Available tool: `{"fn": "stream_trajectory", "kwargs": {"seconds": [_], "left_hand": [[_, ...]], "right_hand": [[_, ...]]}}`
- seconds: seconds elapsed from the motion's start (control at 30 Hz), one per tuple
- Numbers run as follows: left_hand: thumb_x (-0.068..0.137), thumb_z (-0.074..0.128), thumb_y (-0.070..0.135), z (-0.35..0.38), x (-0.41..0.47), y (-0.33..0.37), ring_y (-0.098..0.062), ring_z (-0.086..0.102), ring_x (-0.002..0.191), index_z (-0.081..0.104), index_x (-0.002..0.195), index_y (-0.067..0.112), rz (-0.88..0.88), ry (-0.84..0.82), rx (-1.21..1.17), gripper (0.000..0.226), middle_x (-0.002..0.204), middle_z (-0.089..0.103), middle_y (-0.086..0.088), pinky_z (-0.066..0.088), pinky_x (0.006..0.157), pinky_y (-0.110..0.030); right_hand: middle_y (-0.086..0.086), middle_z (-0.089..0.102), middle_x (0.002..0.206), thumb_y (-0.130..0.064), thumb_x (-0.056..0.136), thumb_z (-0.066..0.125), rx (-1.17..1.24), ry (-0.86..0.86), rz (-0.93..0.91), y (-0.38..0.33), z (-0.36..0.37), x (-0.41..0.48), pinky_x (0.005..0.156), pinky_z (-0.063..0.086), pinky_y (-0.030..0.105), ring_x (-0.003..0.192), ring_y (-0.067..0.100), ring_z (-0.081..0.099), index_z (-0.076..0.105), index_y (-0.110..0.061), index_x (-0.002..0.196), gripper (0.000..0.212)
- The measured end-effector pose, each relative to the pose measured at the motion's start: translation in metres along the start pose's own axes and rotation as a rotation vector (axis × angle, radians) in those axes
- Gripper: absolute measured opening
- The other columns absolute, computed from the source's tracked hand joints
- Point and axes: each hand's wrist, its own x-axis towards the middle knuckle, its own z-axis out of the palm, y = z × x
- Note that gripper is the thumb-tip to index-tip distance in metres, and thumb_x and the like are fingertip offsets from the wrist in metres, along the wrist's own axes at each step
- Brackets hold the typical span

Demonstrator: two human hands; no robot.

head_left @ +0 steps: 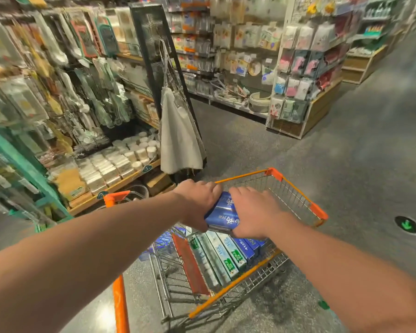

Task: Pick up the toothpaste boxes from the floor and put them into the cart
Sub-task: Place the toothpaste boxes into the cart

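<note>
On my head view, both bare arms reach forward over the cart (296, 191), a wire basket with an orange rim that stands on the grey speckled floor (358, 152). The left grip (199, 200) and the right grip (252, 212) clamp a small stack of blue toothpaste boxes (220, 213) between them. The left fingers curl over the stack's left side and the right fingers curl over its right side. The stack hangs in the air above the near part of the basket, touching neither wire nor rim.

Below it, inside the basket, a row of boxes (223, 257) lies side by side, white-and-green ones to the left and blue ones to the right, just beside a red flap (190, 263). More blue packs (163, 243) show through the wire further left; I cannot tell whether they sit in the cart or on the floor.

Blurred shelves (101, 164) of packaged goods run along the left, with a white cloth (178, 135) hanging off a dark rack. A round green floor marker (407, 224) lies well to the right.
</note>
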Motion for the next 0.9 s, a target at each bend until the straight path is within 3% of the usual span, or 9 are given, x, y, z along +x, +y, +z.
{"fn": "stream_trajectory", "kwargs": {"seconds": [0.1, 0.33, 0.43, 0.5, 0.57, 0.63, 0.77, 0.83, 0.9], "left_hand": [[0.063, 0.079, 0.058, 0.028, 0.026, -0.024, -0.027, 0.059, 0.109, 0.037, 0.134, 0.018, 0.021, -0.043, 0.006, 0.092, 0.12, 0.054, -0.003, 0.053, 0.09, -0.045], [0.065, 0.082, 0.058, 0.107, 0.099, -0.065, -0.025, 0.058, 0.11, 0.039, 0.132, 0.02, 0.162, -0.095, 0.034, 0.089, 0.123, 0.054, -0.001, 0.051, 0.09, -0.043], [0.066, 0.08, 0.054, 0.153, 0.132, -0.074, -0.024, 0.059, 0.111, 0.039, 0.134, 0.021, 0.254, -0.083, 0.04, 0.086, 0.124, 0.055, 0.0, 0.048, 0.092, -0.041], [0.067, 0.078, 0.05, 0.185, 0.151, -0.074, -0.025, 0.059, 0.114, 0.04, 0.135, 0.022, 0.327, -0.084, 0.033, 0.083, 0.127, 0.055, 0.0, 0.046, 0.096, -0.042], [0.067, 0.076, 0.045, 0.22, 0.168, -0.071, -0.025, 0.057, 0.117, 0.041, 0.134, 0.023, 0.387, -0.098, 0.03, 0.079, 0.129, 0.054, 0.001, 0.044, 0.097, -0.041], [0.067, 0.076, 0.045, 0.256, 0.184, -0.067, -0.024, 0.058, 0.115, 0.042, 0.132, 0.024, 0.469, -0.089, 0.034, 0.076, 0.127, 0.055, 0.002, 0.043, 0.094, -0.04], [0.069, 0.078, 0.045, 0.329, 0.204, -0.057, -0.025, 0.058, 0.113, 0.038, 0.138, 0.021, 0.608, -0.061, 0.066, 0.083, 0.126, 0.054, 0.001, 0.04, 0.091, -0.041], [0.066, 0.082, 0.048, 0.362, 0.209, -0.054, -0.025, 0.056, 0.115, 0.034, 0.142, 0.02, 0.656, -0.089, 0.087, 0.094, 0.131, 0.052, 0.001, 0.04, 0.096, -0.042], [0.068, 0.085, 0.047, 0.392, 0.213, -0.049, -0.025, 0.053, 0.122, 0.03, 0.147, 0.018, 0.69, -0.143, 0.103, 0.1, 0.139, 0.048, 0.0, 0.04, 0.103, -0.044]], "right_hand": [[0.0, 0.053, 0.129, -0.056, 0.07, 0.079, 0.041, -0.043, 0.052, -0.004, 0.022, 0.035, 0.095, 0.047, 0.048, 0.122, 0.025, 0.052, 0.04, -0.021, 0.127, 0.077], [0.006, 0.044, 0.144, -0.011, 0.087, 0.072, 0.055, -0.188, 0.215, -0.007, 0.092, 0.111, 0.106, 0.042, 0.052, 0.137, 0.028, 0.042, 0.035, -0.014, 0.139, 0.065], [0.007, 0.051, 0.139, -0.015, 0.095, 0.056, 0.086, -0.174, 0.319, -0.011, 0.14, 0.136, 0.103, 0.046, 0.052, 0.133, 0.028, 0.049, 0.041, -0.013, 0.137, 0.044], [0.006, 0.063, 0.112, -0.025, 0.092, 0.038, 0.1, -0.06, 0.423, -0.018, 0.176, 0.147, 0.08, 0.059, 0.049, 0.105, 0.026, 0.067, 0.058, -0.014, 0.118, 0.034], [0.003, 0.061, 0.084, -0.048, 0.06, 0.061, 0.197, -0.049, 0.532, -0.029, 0.215, 0.149, 0.06, 0.057, 0.042, 0.075, 0.026, 0.067, 0.06, -0.016, 0.094, 0.047], [0.003, 0.059, 0.092, -0.053, 0.045, 0.072, 0.239, -0.079, 0.6, -0.042, 0.257, 0.152, 0.067, 0.055, 0.044, 0.083, 0.028, 0.064, 0.056, -0.015, 0.102, 0.07], [0.0, 0.05, 0.123, -0.067, 0.065, 0.077, 0.28, -0.21, 0.682, -0.061, 0.314, 0.162, 0.091, 0.047, 0.047, 0.116, 0.024, 0.053, 0.039, -0.018, 0.13, 0.091], [0.0, 0.05, 0.122, -0.069, 0.068, 0.076, 0.277, -0.229, 0.721, -0.073, 0.343, 0.171, 0.089, 0.047, 0.047, 0.116, 0.024, 0.053, 0.04, -0.015, 0.129, 0.089], [0.006, 0.058, 0.109, -0.048, 0.082, 0.068, 0.302, -0.143, 0.759, -0.086, 0.372, 0.179, 0.079, 0.05, 0.053, 0.103, 0.03, 0.062, 0.052, -0.008, 0.119, 0.057]]}}
